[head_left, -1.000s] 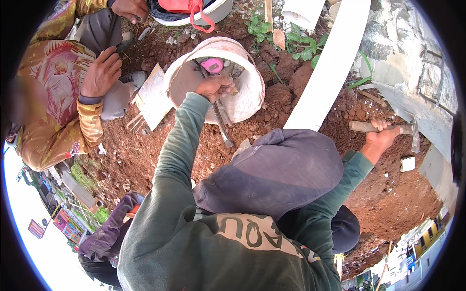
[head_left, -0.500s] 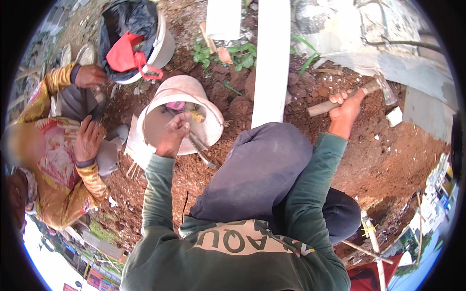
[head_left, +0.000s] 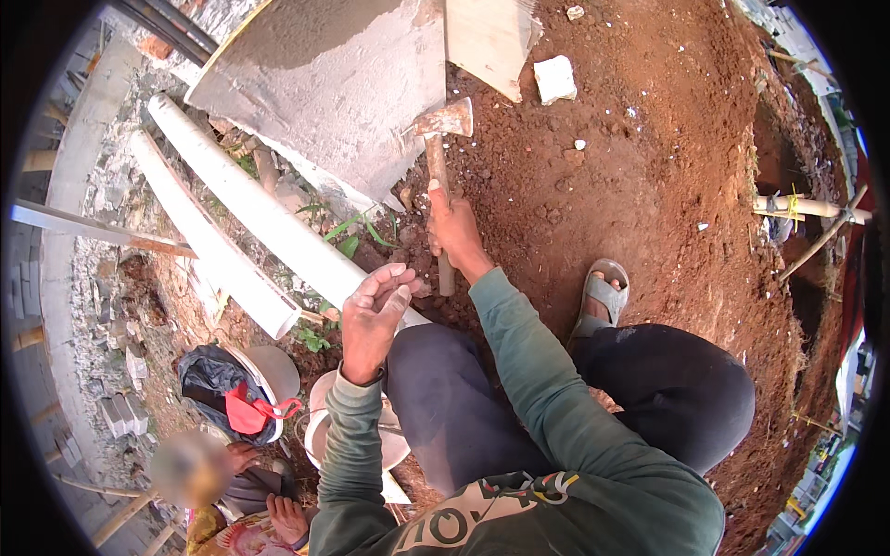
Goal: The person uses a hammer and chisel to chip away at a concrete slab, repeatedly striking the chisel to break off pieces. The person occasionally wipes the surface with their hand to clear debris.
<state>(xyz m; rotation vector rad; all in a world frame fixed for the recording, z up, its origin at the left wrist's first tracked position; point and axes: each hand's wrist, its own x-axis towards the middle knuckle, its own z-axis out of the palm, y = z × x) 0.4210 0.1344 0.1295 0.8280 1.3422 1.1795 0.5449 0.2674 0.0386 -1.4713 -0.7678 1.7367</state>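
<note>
My right hand [head_left: 452,227] is wrapped round the wooden handle of a hammer [head_left: 443,119], whose rusty head lies against the edge of a grey cement-smeared slab [head_left: 334,83]. My left hand [head_left: 375,315] is just lower left of it, fingers curled together over the end of a white pipe [head_left: 269,222]; what they hold, if anything, I cannot make out. Below, the pale pink bucket [head_left: 320,435] is partly hidden behind my left arm and knee.
A second white pipe [head_left: 213,232] lies at left, near a white bucket [head_left: 283,371] with a black liner and red cloth. A co-worker's hand [head_left: 287,519] shows at lower left. Red soil [head_left: 649,185], a white chunk [head_left: 556,79] and tied poles [head_left: 779,206] are at right.
The view has swung to the right. My left hand has left the bucket and come up beside my right hand. The hammer has moved inward toward it, its head now pointing away from me.
</note>
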